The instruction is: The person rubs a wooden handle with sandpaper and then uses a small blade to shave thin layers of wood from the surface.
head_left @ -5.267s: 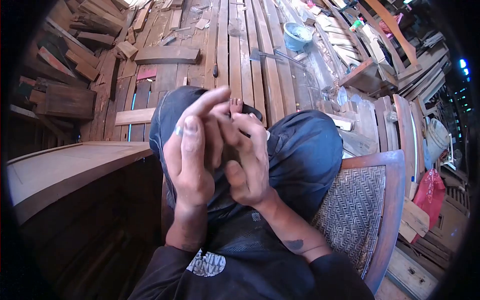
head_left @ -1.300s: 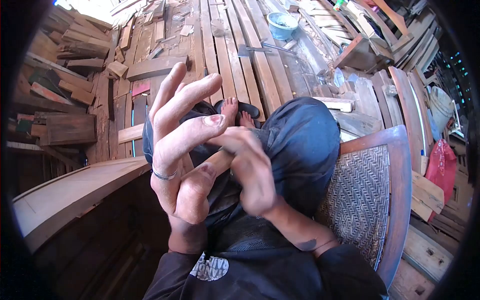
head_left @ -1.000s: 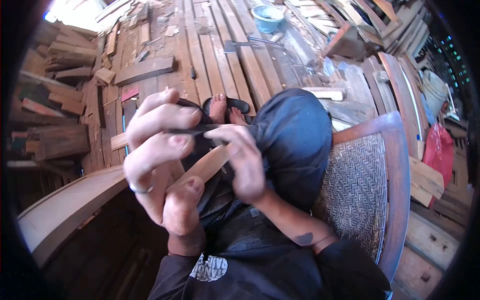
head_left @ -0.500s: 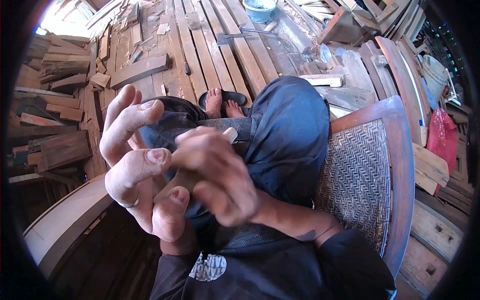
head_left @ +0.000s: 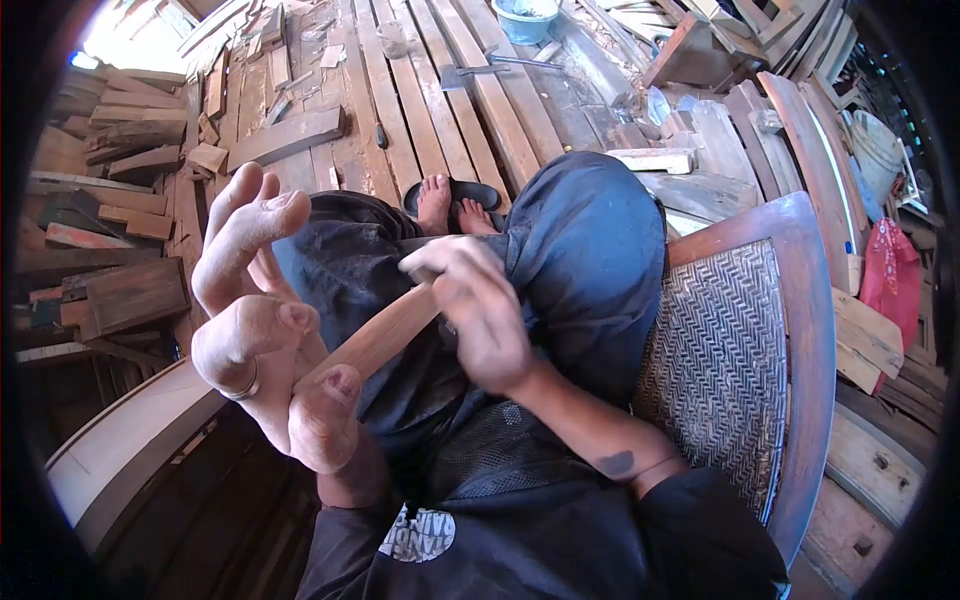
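Observation:
A pale brown strip of wood (head_left: 385, 332) slants up and to the right above my lap. Its near end rests in my left hand (head_left: 265, 335), with the thumb against it and the other fingers bent; a ring shows on one finger. My right hand (head_left: 478, 315), blurred by motion, is closed at the strip's far end and hides that end. A small greyish bit shows under its fingertips, too unclear to name.
A woven-backed wooden chair (head_left: 715, 370) stands at the right. Beyond my feet, long planks (head_left: 420, 100) cover the floor, with an adze-like tool (head_left: 470, 75), a dark-handled tool (head_left: 381, 136) and a blue basin (head_left: 524, 22). Wood offcuts (head_left: 135, 297) are piled at the left.
My right hand has moved outward from near my left hand to the strip's far end, uncovering its middle. My left hand has shifted slightly left.

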Tool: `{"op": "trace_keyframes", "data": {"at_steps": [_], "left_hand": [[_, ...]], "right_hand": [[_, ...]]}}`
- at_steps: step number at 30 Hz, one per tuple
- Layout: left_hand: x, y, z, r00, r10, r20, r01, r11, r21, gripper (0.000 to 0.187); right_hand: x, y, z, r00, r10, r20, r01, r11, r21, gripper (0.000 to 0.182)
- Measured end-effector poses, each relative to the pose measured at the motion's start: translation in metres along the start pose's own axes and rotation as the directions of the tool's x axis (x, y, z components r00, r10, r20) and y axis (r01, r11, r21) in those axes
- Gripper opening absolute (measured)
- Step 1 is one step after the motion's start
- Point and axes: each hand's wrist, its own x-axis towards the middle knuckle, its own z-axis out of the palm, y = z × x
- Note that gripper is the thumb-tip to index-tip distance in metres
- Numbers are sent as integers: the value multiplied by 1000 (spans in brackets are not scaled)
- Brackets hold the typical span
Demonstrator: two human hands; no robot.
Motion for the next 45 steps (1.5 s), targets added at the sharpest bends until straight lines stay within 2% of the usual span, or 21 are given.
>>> {"op": "trace_keyframes", "data": {"at_steps": [2, 3, 6, 8, 10, 12, 16, 18, 20, 22, 23, 26, 29, 32, 33, 36, 37, 39, 42, 43, 45], "left_hand": [[1, -2, 7, 1000, 9, -16, -9, 999, -33, 47], [3, -1, 10, 1000, 13, -23, -14, 999, -44, 47], [2, 0, 8, 1000, 0, -14, -1, 999, -52, 45], [-2, -3, -1, 999, -18, -32, 17, 999, -37, 40], [-1, 1, 9, 988, -68, -140, 60, 996, -61, 31], [1, -1, 14, 987, -67, -145, 53, 994, -98, 31], [0, -6, 5, 1000, 1, -12, -3, 992, -122, 44], [-1, -5, 3, 995, -49, -86, 37, 990, -135, 37], [0, -2, 8, 983, -100, -154, 73, 982, -173, 33], [2, -6, 11, 984, -94, -154, 60, 975, -213, 33], [3, -10, 9, 995, -43, -93, 20, 971, -239, 37], [3, -4, 19, 988, -51, -143, 14, 968, -252, 38], [7, 4, 34, 899, -91, -429, 3, 979, -202, 30], [-10, 11, 18, 900, -159, -405, 155, 987, -43, 33], [-4, 22, 31, 856, -227, -464, 215, 973, -80, 34], [-1, 47, 42, 826, -463, -321, 266, 823, -502, 33], [1, 49, 45, 778, -529, -339, 274, 771, -575, 37], [-2, 46, 40, 777, -538, -328, 254, 745, -617, 39], [-1, 41, 40, 755, -533, -381, 239, 765, -598, 42], [-2, 40, 38, 776, -518, -360, 225, 760, -609, 41], [-7, 42, 39, 792, -499, -353, 227, 776, -589, 41]], "right_hand": [[4, -41, 12, 953, -300, -41, 298, 954, -31, 46], [4, -58, 13, 942, -335, -22, 336, 941, 37, 49], [0, -37, 15, 938, -346, -19, 346, 938, -7, 52], [-2, 1, 4, 980, -197, -9, 195, 977, -84, 42], [3, -3, 0, 999, -37, -22, 36, 997, -70, 38], [8, -32, 9, 963, -267, -47, 264, 963, -58, 36], [11, -48, 19, 923, -378, -74, 382, 923, 48, 41], [3, -15, 9, 968, -250, -23, 247, 964, -96, 43], [-6, 21, 4, 998, -20, -65, 15, 997, -75, 42], [0, -4, 4, 999, -39, -25, 39, 999, -35, 42], [3, -21, 8, 986, -163, -17, 162, 985, -64, 45], [8, -57, 21, 942, -330, -66, 333, 942, 42, 41], [3, -16, 23, 928, -360, -98, 353, 932, -82, 45], [-8, 15, 23, 958, -225, -175, 207, 972, -112, 45], [-9, 19, 22, 954, -239, -182, 217, 967, -132, 44], [-13, 32, 20, 948, -249, -198, 219, 962, -161, 42], [-13, 37, 18, 951, -232, -205, 203, 967, -153, 41], [-11, 36, 18, 952, -209, -224, 178, 972, -154, 38], [-5, 7, 15, 978, -161, -130, 146, 982, -118, 37], [-2, -13, 15, 969, -237, -76, 222, 961, -162, 38], [2, -42, 19, 958, -278, -69, 277, 960, -36, 38]]}}
